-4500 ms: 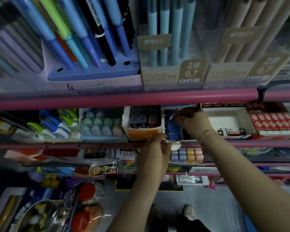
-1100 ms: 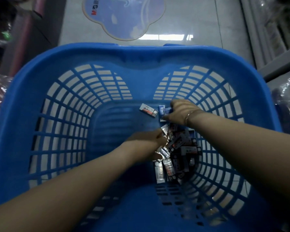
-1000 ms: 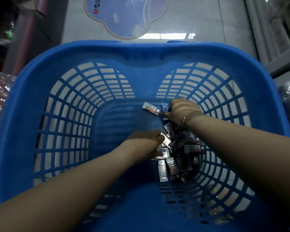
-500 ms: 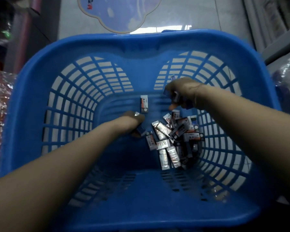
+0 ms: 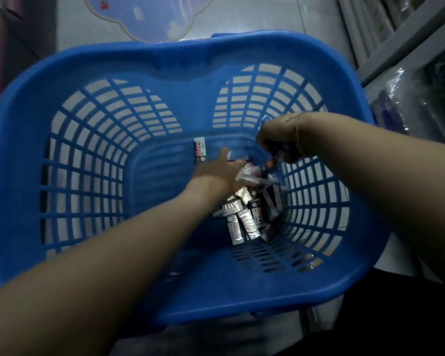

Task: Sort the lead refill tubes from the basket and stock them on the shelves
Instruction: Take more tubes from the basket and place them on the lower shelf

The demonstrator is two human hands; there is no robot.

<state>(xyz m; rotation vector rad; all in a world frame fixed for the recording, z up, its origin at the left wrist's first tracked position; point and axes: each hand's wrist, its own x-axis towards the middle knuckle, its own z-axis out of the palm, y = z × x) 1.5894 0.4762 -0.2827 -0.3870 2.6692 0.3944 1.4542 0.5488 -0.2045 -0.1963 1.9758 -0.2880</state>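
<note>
Blurred right hand (image 5: 280,140) hiding gripped tubes (image 5: 272,160)

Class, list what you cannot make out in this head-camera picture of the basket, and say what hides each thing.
- Printing on the lone tube and on the pile of tubes: too small and dim.
- How many tubes the right hand grips: curled fingers and blur cover them.
- Whether the left hand holds anything: motion blur, and only its back shows.
- Tubes under the left hand: hidden.
- Floor sticker: cut off by the top edge.

Left hand (image 5: 217,173) reaches forward, fingers extended; right hand (image 5: 280,140) curled, gripping.
</note>
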